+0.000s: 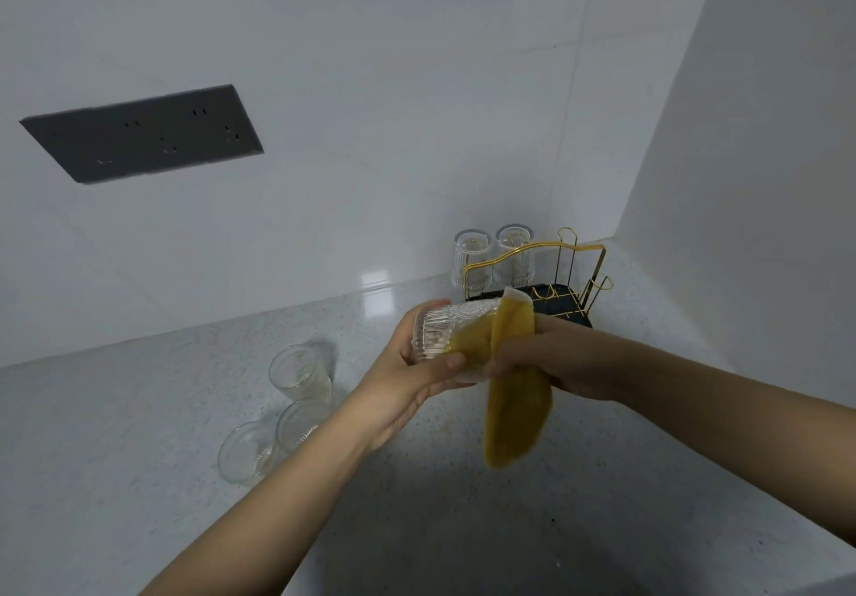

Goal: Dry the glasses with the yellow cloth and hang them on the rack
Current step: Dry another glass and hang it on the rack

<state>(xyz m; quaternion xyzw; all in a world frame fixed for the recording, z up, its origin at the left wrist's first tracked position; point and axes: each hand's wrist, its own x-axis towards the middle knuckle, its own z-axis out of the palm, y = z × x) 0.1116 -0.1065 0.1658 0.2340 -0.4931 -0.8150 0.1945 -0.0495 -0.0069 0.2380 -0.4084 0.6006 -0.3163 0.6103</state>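
My left hand (412,378) grips a ribbed clear glass (440,334) lying sideways above the counter, its base to the left. My right hand (551,359) holds the yellow cloth (514,415), part of it pushed into the glass's mouth and the rest hanging down. Behind them stands a gold wire rack (576,278) on a dark base, with two glasses (472,264) (514,255) hung upside down on its left pegs. Three more glasses (301,373) (298,424) (245,452) stand upright on the counter to the left.
The speckled white counter (139,433) runs into a corner of white walls at the right. A dark grey socket panel (143,132) is set in the back wall at the left. The rack's right pegs are bare.
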